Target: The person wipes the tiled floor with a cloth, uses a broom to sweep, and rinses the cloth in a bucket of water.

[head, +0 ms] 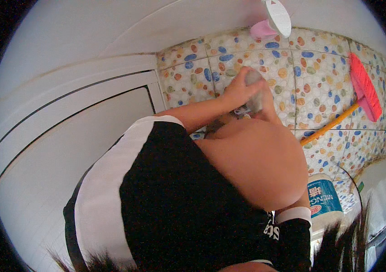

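Observation:
A greyish, blurred object is held between both hands above the patterned tile floor; I cannot tell what it is. My left hand reaches in from the left, its fingers closed around the upper part of the object. On the object's other side is my right hand, touching it, with part of that hand and most of its forearm hidden behind my bare bent knee. Something dark and patterned shows just below the hands, partly covered by the leg and too unclear to name.
A pink broom head on an orange handle lies at the right. A white plastic bucket with a blue label stands at the lower right, near a whitish container. A pink and white item is by the wall; white panelling runs along the left.

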A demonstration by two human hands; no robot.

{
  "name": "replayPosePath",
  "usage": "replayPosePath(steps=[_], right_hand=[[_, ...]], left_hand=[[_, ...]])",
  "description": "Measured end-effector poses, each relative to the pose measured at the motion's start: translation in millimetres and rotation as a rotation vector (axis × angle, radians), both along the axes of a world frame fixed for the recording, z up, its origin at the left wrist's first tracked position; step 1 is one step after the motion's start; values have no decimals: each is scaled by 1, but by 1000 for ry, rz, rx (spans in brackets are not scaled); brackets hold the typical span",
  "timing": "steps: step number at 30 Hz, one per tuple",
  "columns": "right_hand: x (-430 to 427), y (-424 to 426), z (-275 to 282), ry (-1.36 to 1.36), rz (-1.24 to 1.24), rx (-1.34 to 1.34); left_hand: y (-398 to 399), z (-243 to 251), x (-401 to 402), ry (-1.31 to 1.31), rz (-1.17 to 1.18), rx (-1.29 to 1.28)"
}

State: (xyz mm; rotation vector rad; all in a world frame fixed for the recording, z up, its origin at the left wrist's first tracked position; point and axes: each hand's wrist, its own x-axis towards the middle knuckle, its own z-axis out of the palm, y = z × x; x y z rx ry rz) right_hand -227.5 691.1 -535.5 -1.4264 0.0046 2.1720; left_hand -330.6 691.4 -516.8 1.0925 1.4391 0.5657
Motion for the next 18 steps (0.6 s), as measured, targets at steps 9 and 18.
replayPosePath(steps=[9,18], right_hand=[[123,-15,-53,-1150,843,932],[163,-69,-57,-1574,1336,212]], left_hand=[[1,-84,-238,1064,328,148],[46,-127,-120,1280,620,281]])
